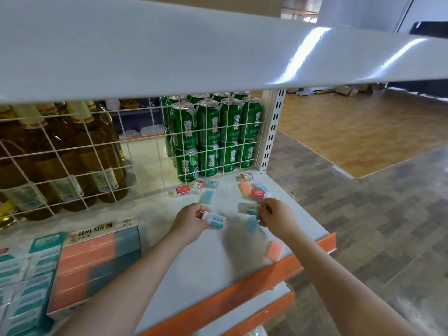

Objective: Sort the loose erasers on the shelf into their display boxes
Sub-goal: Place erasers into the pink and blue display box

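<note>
My left hand point(190, 220) pinches a white-and-teal sleeved eraser point(215, 221) just above the white shelf point(194, 263). My right hand point(276, 218) pinches a similar teal-sleeved eraser point(248, 208). Loose erasers lie scattered beyond: red-sleeved ones point(183, 191) point(257, 194), a blue one point(206, 197), a pink one point(246, 187). Another pink eraser point(275, 249) lies near the front edge, and a blue one point(252, 225) sits under my right hand. At the left stand a display box of pink and teal erasers point(97, 260) and a box of teal-sleeved erasers point(26, 275).
A white wire grid point(145, 146) backs the shelf, with green cans point(211, 134) and amber bottles point(60, 154) behind it. A white upper shelf point(218, 49) hangs overhead. The shelf's orange front rail point(254, 282) runs diagonally; tiled floor lies to the right.
</note>
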